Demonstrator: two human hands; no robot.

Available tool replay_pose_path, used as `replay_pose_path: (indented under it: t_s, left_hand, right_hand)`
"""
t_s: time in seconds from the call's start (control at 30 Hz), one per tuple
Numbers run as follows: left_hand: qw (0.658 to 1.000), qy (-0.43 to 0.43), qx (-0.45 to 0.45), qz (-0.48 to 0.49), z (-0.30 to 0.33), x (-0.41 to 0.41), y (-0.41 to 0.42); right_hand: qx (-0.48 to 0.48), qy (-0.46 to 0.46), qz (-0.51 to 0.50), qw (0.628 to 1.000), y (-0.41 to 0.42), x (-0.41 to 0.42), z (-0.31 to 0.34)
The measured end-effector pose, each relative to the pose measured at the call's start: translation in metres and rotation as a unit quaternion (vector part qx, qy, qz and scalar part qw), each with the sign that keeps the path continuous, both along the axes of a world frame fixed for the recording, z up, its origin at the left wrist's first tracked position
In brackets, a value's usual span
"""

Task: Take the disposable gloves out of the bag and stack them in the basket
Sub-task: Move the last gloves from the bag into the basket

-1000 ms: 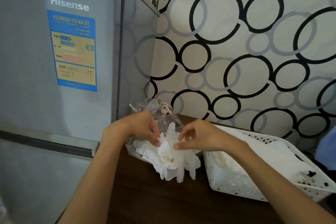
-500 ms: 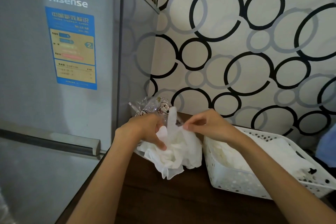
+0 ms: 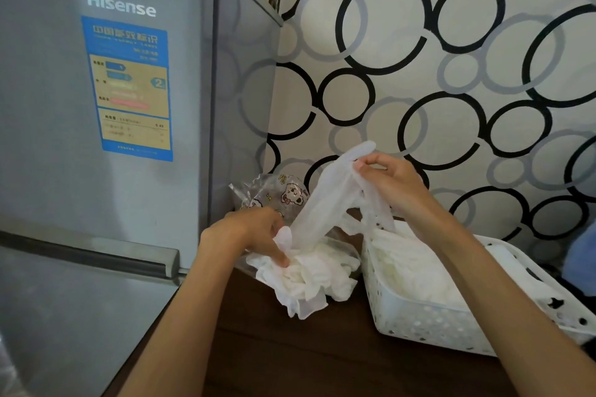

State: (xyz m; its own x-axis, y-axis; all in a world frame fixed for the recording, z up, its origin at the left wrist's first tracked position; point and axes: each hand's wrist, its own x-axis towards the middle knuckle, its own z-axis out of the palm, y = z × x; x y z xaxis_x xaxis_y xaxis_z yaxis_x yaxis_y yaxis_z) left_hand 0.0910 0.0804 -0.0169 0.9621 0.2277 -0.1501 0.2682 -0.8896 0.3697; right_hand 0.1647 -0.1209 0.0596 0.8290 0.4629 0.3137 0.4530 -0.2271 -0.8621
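Observation:
A clear plastic bag (image 3: 274, 193) with cartoon prints lies on the dark wooden table against the fridge. A crumpled heap of white disposable gloves (image 3: 309, 280) spills out of it. My left hand (image 3: 258, 232) presses down on the heap, fingers curled into the gloves. My right hand (image 3: 383, 177) pinches one glove (image 3: 322, 203) by its top and holds it stretched up from the heap. The white perforated basket (image 3: 429, 322) stands to the right with a layer of gloves (image 3: 416, 271) inside.
A grey Hisense fridge (image 3: 106, 138) fills the left side, right next to the table (image 3: 306, 354). A wall with black and grey circle pattern (image 3: 419, 58) stands behind. Something blue (image 3: 583, 255) shows at the far right edge.
My right hand has risen up and to the right, drawing one glove out of the heap until it is stretched. My left hand stayed on the heap.

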Motion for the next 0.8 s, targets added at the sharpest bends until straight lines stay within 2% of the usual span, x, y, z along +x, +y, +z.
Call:
replay_pose_path:
  t_s: [0.07, 0.13, 0.27, 0.33, 0.37, 0.43, 0.5, 0.53, 0.6, 0.67, 0.73, 0.8]
  left_hand:
    - [0.999, -0.006, -0.032, -0.030, 0.007, -0.004, 0.000]
    - [0.991, -0.039, -0.103, -0.076, 0.017, -0.011, -0.004]
    - [0.962, -0.144, -0.203, -0.115, 0.038, -0.017, -0.020]
    - [0.940, -0.184, -0.263, -0.114, 0.044, -0.019, -0.026]
    - [0.929, -0.197, -0.292, -0.110, 0.047, -0.020, -0.029]
    - [0.908, -0.216, -0.348, -0.090, 0.052, -0.018, -0.037]
    - [0.888, -0.211, -0.407, -0.041, 0.052, -0.015, -0.046]
    - [0.884, -0.205, -0.421, -0.024, 0.051, -0.013, -0.050]
    - [0.889, -0.195, -0.413, -0.010, 0.047, -0.007, -0.057]
    - [0.905, -0.191, -0.379, -0.007, 0.046, -0.008, -0.063]
    - [0.913, -0.180, -0.366, -0.011, 0.048, -0.009, -0.067]
    - [0.919, -0.164, -0.359, -0.005, 0.051, -0.010, -0.068]
  right_hand:
    - [0.011, 0.031, 0.002, 0.999, 0.000, 0.001, 0.003]
    - [0.046, 0.087, 0.028, 0.995, -0.002, 0.002, 0.004]
    - [0.150, 0.212, 0.150, 0.954, -0.012, 0.004, 0.008]
    - [0.175, 0.262, 0.146, 0.938, -0.019, 0.009, 0.009]
    - [0.158, 0.257, 0.108, 0.947, -0.021, 0.014, 0.007]
    - [0.049, 0.170, -0.025, 0.984, -0.026, 0.025, 0.004]
    - [-0.046, 0.029, -0.138, 0.989, -0.031, 0.023, 0.004]
    - [-0.051, -0.028, -0.141, 0.988, -0.034, 0.015, 0.004]
    - [-0.062, -0.082, -0.047, 0.994, -0.039, -0.013, 0.005]
    - [-0.152, -0.099, 0.051, 0.982, -0.038, -0.038, -0.003]
    - [-0.211, -0.164, 0.048, 0.962, -0.035, -0.042, -0.021]
    - [-0.153, -0.185, 0.008, 0.971, -0.035, -0.034, -0.030]
